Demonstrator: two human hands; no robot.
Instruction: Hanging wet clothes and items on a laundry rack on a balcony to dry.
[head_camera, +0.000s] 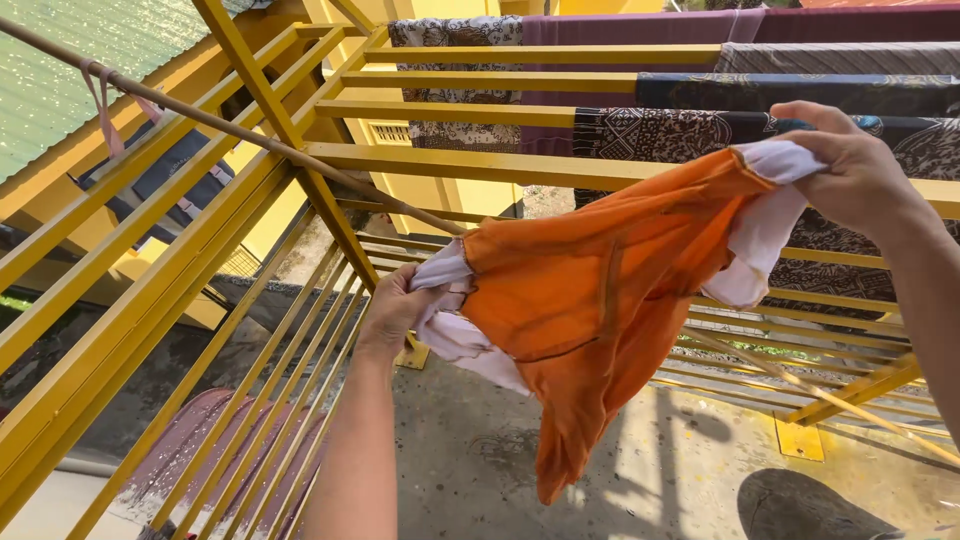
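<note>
An orange garment (590, 300) with white sleeves or trim hangs stretched between my two hands. My left hand (395, 305) grips its lower left white edge, low in the middle of the view. My right hand (850, 170) pinches the upper right white edge, raised near a yellow rail (480, 165) of the drying rack. The cloth sags between the hands, and a long tail of it drops toward the floor.
The yellow metal rack (250, 230) surrounds me with horizontal bars and slanted struts. Patterned dark and maroon cloths (700, 130) hang over the far bars. A thin pole (200, 115) crosses diagonally. Below lie the wet concrete floor (480, 450) and a corrugated roof (190, 440).
</note>
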